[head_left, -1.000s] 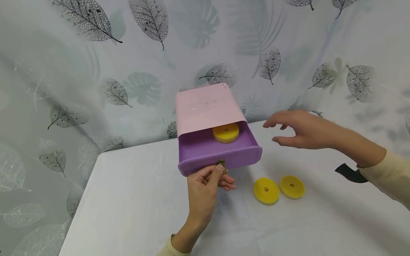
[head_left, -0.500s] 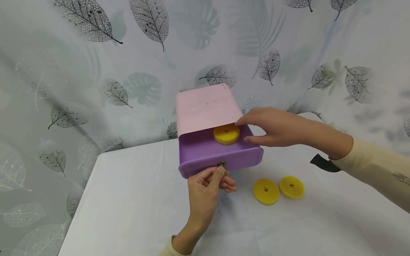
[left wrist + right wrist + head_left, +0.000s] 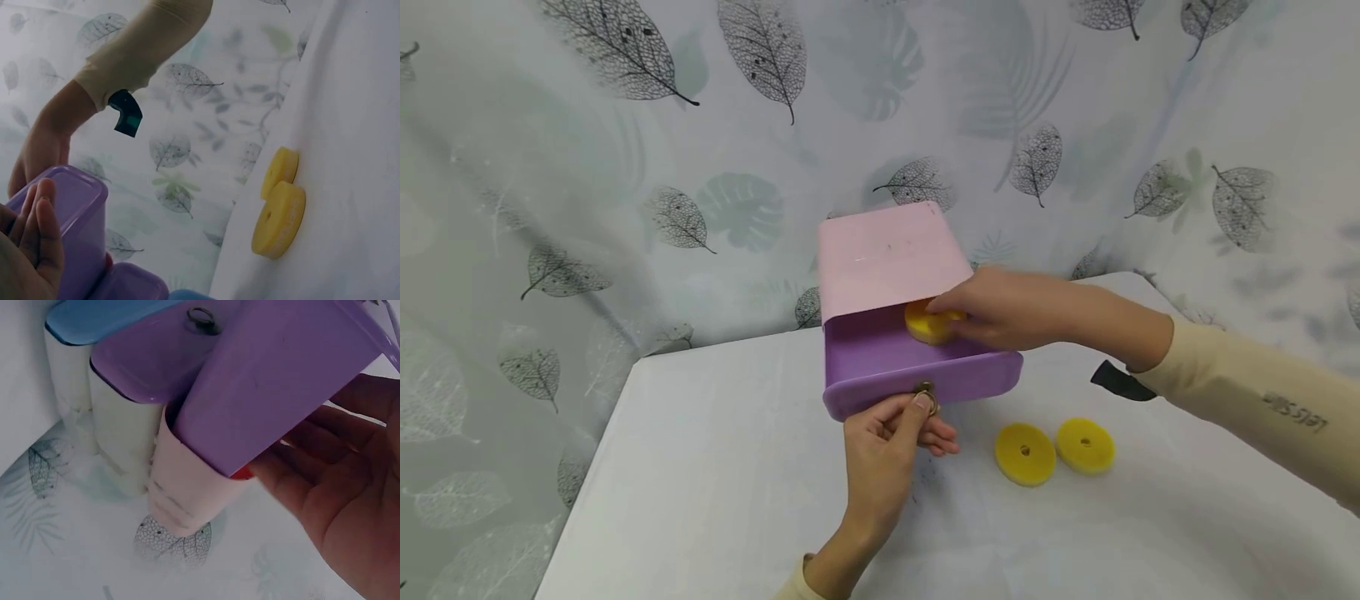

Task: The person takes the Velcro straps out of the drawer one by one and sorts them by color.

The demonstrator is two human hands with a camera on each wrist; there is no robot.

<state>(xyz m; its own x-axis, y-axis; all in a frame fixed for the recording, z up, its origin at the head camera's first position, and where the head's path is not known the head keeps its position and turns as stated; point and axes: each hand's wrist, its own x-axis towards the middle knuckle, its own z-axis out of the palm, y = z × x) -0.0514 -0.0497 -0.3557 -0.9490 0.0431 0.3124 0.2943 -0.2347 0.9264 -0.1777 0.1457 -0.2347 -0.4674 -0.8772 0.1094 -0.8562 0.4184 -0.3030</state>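
In the head view, a purple drawer stands pulled out of a pink casing. My left hand pinches the metal ring pull on its front. Inside the drawer, toward the right, lies a thick yellow disc with a hole in its middle. My right hand reaches over the drawer's right wall and pinches the disc's right edge, fingers on top and thumb in front; blur softens the fingertips. The right wrist view shows the right palm beside the drawer's side, its fingertips hidden.
Two more yellow discs, a left one and a right one, lie on the white tabletop. Below the open drawer are a shut purple drawer and a blue one. A leaf-patterned curtain hangs behind.
My right hand has moved left from beside the unit, over the drawer wall, to the disc inside. The left hand keeps its hold on the ring pull.
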